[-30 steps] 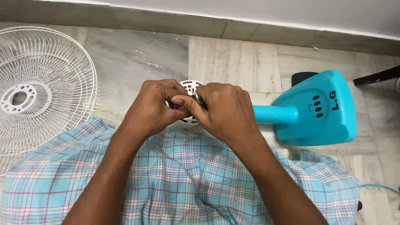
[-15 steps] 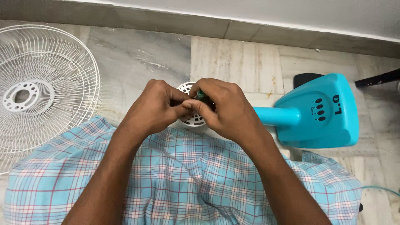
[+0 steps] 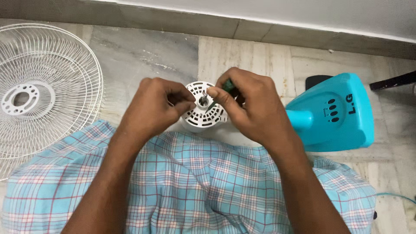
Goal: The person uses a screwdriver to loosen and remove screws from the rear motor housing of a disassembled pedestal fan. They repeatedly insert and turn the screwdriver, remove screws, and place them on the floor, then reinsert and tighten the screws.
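I see hands parted since before, white motor housing (image 3: 202,113) now exposed between them, right hand (image 3: 249,108) pinching a half-hidden green-handled tool (image 3: 228,86), left hand (image 3: 158,108) curled narrow, contents unclear.

White motor housing (image 3: 200,116), turquoise fan base (image 3: 336,115), blue checked cloth (image 3: 195,182), white grille (image 3: 39,93)

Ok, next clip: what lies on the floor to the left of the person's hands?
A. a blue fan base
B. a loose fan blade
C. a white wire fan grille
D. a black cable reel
C: the white wire fan grille lies flat on the tiled floor, left of the left hand; the blue fan base sits to the right.
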